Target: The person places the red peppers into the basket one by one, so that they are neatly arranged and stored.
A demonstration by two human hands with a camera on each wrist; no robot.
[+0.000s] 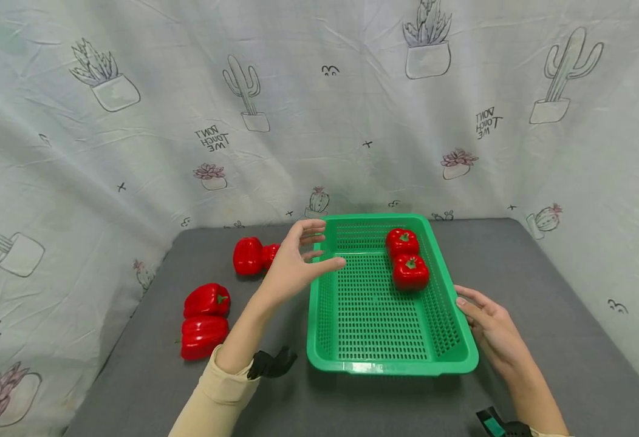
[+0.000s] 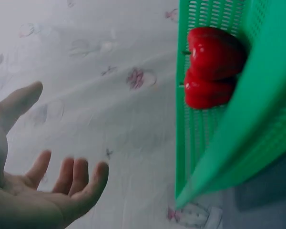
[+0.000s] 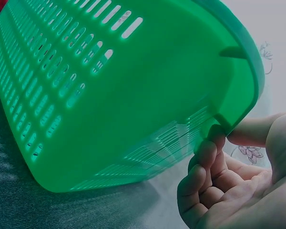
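A green plastic basket (image 1: 374, 366) with slotted walls stands on the grey table. Inside, against its right side, sit two red bell peppers (image 1: 410, 272), which the left wrist view also shows as red peppers (image 2: 212, 67). My left hand (image 1: 291, 267) hovers by the basket's left rim, fingers spread and loosely bent, with nothing in it. On the right, my right hand (image 1: 493, 331) pinches the rim between thumb and fingers; the right wrist view shows the fingertips (image 3: 207, 150) tucked under the basket edge. Beyond my left forearm lie more red peppers (image 1: 248, 256), one partly hidden by that hand.
Two more red bell peppers (image 1: 205, 337) lie together on the left part of the grey table (image 1: 144, 376). A pale curtain (image 1: 297, 133) printed with cacti hangs behind and along both sides of the table.
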